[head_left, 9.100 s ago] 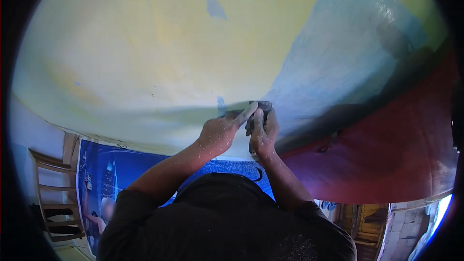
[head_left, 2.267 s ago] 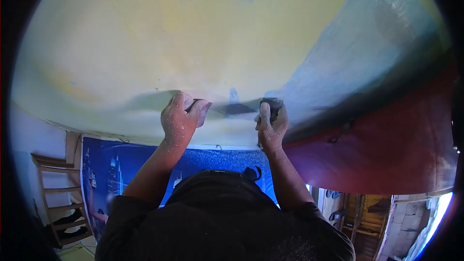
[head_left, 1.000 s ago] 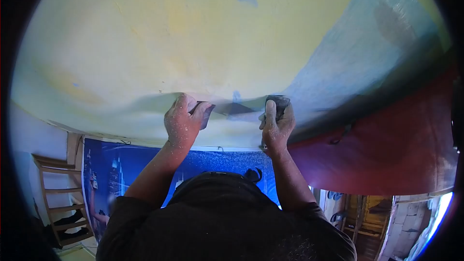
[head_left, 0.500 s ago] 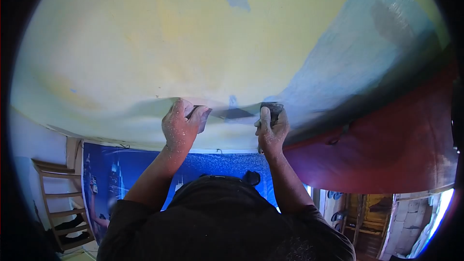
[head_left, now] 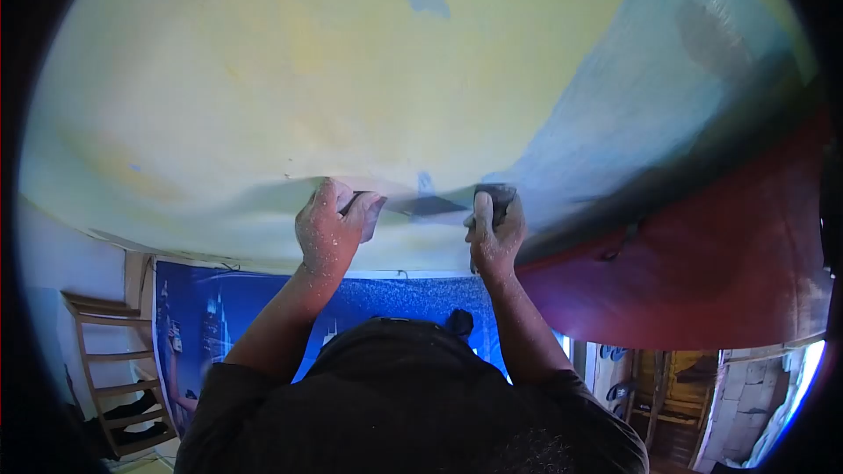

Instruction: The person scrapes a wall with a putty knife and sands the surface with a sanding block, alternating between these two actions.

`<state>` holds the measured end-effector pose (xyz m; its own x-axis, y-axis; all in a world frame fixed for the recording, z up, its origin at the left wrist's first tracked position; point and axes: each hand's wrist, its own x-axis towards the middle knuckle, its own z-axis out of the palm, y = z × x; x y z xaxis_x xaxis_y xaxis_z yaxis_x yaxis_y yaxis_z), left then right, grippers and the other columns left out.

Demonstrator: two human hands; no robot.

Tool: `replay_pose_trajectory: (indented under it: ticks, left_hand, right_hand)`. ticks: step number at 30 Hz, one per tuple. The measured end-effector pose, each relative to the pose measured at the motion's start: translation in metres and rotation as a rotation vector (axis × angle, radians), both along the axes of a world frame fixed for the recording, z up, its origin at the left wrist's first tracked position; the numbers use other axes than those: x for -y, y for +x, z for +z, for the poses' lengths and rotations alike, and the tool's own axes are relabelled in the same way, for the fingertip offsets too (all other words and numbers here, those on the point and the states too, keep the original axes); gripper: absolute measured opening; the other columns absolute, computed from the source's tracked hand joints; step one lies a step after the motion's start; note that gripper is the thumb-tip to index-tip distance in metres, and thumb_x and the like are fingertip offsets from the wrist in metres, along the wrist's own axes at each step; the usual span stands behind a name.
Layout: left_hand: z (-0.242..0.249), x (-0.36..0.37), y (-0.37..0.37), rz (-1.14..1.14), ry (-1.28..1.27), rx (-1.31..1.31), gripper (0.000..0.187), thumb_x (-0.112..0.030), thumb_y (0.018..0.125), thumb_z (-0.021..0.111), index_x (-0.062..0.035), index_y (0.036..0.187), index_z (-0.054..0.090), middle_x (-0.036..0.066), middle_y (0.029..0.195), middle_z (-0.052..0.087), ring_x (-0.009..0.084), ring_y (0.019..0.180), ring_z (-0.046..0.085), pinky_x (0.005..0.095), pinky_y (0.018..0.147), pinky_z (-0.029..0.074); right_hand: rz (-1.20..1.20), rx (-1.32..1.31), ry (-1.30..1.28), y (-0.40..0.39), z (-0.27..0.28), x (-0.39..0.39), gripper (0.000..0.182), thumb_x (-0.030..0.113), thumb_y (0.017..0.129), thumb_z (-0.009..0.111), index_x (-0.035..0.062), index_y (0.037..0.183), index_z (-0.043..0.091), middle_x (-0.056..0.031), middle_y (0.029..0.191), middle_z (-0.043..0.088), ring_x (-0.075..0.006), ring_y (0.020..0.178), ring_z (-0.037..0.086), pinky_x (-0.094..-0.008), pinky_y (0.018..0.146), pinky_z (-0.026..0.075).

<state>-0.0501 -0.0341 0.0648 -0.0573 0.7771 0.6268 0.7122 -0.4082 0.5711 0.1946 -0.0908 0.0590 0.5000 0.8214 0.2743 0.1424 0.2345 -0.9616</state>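
A broad yellowish sheet-like surface (head_left: 369,79) with pale blue patches spans the upper part of the view. Near its lower edge, my left hand (head_left: 327,233) pinches a small greyish flat piece (head_left: 373,218), thumb on its near side. To the right, at about the same height, my right hand (head_left: 496,237) is closed on a darker flat piece (head_left: 500,197), its thumb pressed over the front. What material the pieces are I cannot tell. Pale flecks cover both hands and forearms. Between the hands lies a dark grey patch (head_left: 435,205) on the surface.
A red sheet (head_left: 694,290) hangs at the right below the dark border. Behind my body is a blue city-picture backdrop (head_left: 263,298). A wooden rack (head_left: 114,355) stands at lower left, and wooden shelving (head_left: 676,395) at lower right.
Both hands keep their grips and nearly the same place on the surface. The view has shifted very slightly.
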Motion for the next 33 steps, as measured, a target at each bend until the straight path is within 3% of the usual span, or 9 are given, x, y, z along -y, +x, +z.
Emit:
replay_pose_trajectory:
  ticks: [13,19,24,29,33]
  left_hand:
    - [0.000,0.000,0.000,0.002,0.006,-0.002,0.044,-0.032,0.081,0.099,-0.0065,0.088,0.064,0.012,0.080,0.072,0.0344,0.074,0.074,0.0431,0.067,0.059]
    - [0.001,0.000,-0.002,-0.013,0.004,-0.011,0.043,-0.032,0.082,0.098,-0.0065,0.090,0.065,0.012,0.080,0.072,0.0353,0.074,0.074,0.0442,0.068,0.059]
    - [0.001,0.004,0.001,-0.007,0.006,-0.016,0.042,-0.031,0.082,0.097,-0.0064,0.090,0.065,0.013,0.080,0.073,0.0361,0.075,0.074,0.0446,0.068,0.059]
    - [0.001,0.001,-0.001,-0.007,-0.007,-0.017,0.043,-0.031,0.081,0.098,-0.0063,0.090,0.065,0.013,0.081,0.073,0.0359,0.075,0.075,0.0445,0.068,0.059]
    - [-0.002,0.003,0.002,0.013,-0.019,0.003,0.043,-0.031,0.081,0.099,-0.0064,0.090,0.064,0.013,0.080,0.072,0.0353,0.074,0.074,0.0444,0.068,0.059]
  right_hand:
    - [-0.004,0.011,-0.037,0.003,0.005,0.000,0.022,0.025,0.112,0.070,0.0029,0.115,0.065,-0.0023,0.077,0.066,-0.0064,0.059,0.059,-0.0256,0.054,0.045]
    - [-0.007,-0.027,0.011,0.000,-0.006,-0.001,0.028,0.030,0.111,0.072,0.0034,0.113,0.064,-0.0031,0.075,0.066,-0.0070,0.057,0.058,-0.0251,0.049,0.045]
    - [0.043,-0.003,-0.043,0.003,0.015,0.000,0.029,0.029,0.112,0.069,0.0003,0.115,0.065,-0.0047,0.087,0.067,-0.0088,0.062,0.063,-0.0260,0.054,0.049]
    - [0.015,-0.031,0.009,0.002,-0.002,-0.001,0.027,0.027,0.112,0.070,0.0013,0.115,0.065,-0.0041,0.081,0.066,-0.0077,0.060,0.060,-0.0255,0.052,0.046]
    - [0.019,-0.004,0.025,-0.003,0.016,-0.002,0.022,0.024,0.113,0.068,0.0017,0.115,0.065,-0.0041,0.077,0.066,-0.0069,0.058,0.058,-0.0245,0.049,0.046]
